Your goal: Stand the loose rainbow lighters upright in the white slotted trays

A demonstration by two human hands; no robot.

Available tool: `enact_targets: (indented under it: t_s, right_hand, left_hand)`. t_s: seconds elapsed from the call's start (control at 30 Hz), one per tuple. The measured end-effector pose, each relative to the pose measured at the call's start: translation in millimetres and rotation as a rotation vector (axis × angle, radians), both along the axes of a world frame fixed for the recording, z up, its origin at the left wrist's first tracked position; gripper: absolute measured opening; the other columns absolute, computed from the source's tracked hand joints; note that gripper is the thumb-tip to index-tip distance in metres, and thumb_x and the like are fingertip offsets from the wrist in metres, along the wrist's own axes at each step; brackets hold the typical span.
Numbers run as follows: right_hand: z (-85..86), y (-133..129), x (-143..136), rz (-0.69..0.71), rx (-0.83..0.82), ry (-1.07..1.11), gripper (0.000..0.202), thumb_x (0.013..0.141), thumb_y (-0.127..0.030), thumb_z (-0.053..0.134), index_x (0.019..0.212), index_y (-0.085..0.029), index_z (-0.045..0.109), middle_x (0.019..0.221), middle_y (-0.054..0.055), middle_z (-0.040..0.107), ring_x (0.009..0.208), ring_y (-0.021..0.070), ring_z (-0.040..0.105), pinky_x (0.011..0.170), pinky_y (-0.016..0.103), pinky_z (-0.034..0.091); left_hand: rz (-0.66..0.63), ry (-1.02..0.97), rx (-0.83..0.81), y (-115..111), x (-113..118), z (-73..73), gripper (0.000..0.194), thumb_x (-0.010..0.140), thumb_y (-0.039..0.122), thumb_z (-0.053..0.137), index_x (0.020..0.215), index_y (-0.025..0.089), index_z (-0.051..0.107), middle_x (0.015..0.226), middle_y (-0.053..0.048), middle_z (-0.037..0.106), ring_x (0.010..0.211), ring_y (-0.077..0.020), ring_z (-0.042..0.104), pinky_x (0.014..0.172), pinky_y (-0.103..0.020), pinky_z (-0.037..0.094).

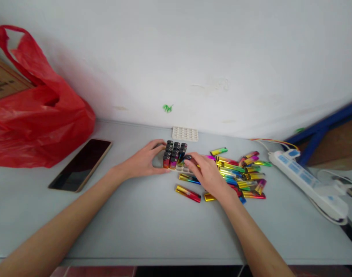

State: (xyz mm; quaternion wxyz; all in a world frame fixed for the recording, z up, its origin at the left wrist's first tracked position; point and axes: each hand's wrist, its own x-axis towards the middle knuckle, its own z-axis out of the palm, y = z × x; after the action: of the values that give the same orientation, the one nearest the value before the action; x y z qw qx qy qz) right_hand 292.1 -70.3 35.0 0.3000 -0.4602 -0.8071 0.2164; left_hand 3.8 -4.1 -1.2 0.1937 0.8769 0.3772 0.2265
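Several lighters with black tops [173, 152] stand upright in rows in a white tray with round cells [181, 168]. My left hand [145, 159] curves around the left side of these rows, thumb at the front and fingers behind, steadying the group. Over the tray's right part, my right hand [205, 169] pinches a lighter [188, 157] by its black top; its lower end is hidden. Close to that hand lies a heap of shiny, many-coloured lighters [236, 173], partly covered by it. A yellow-red lighter [188, 193] lies in front, apart from the heap.
A second white tray [185, 133] lies against the wall. To the left are a phone [80, 165] and a red plastic bag [40, 119] beside a cardboard box [7, 79]. A white power strip [308, 184] with cables lies at the right, near a blue frame [322, 129].
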Motion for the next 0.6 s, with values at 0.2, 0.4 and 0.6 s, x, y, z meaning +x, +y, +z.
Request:
enact_targets:
  t_s: [0.2,0.4,0.6]
  right_hand:
    - [-3.8,-3,-3,-0.024,0.052,-0.093,0.022,0.119,-0.034,0.054,0.125,-0.020,0.070,0.109,0.011,0.081,0.101,0.0268,0.077,0.089,0.034,0.055]
    - [6.5,-1,-12,-0.105,0.109,-0.399,0.031,0.119,-0.042,0.055,0.121,-0.019,0.075,0.106,0.013,0.081,0.094,0.0270,0.076,0.088,0.036,0.053]
    - [5.3,2,-11,-0.077,0.069,-0.393,0.037,0.118,-0.045,0.057,0.103,-0.019,0.078,0.098,0.009,0.081,0.092,0.0223,0.075,0.087,0.032,0.050]
  left_hand:
    - [0.008,-0.013,0.008,1,0,-1.8,0.079,0.085,0.070,0.087,0.144,0.020,0.068,0.159,-0.018,0.062,0.150,-0.0399,0.060,0.132,-0.054,0.048]
    - [-0.004,-0.038,0.028,5,-1,-3.9,0.078,0.085,0.071,0.085,0.143,0.021,0.069,0.157,-0.019,0.063,0.148,-0.0422,0.061,0.131,-0.061,0.049]
    - [0.002,-0.035,0.070,9,-2,-5.2,0.071,0.086,0.073,0.080,0.136,0.024,0.071,0.153,-0.017,0.066,0.143,-0.0432,0.065,0.127,-0.060,0.053]
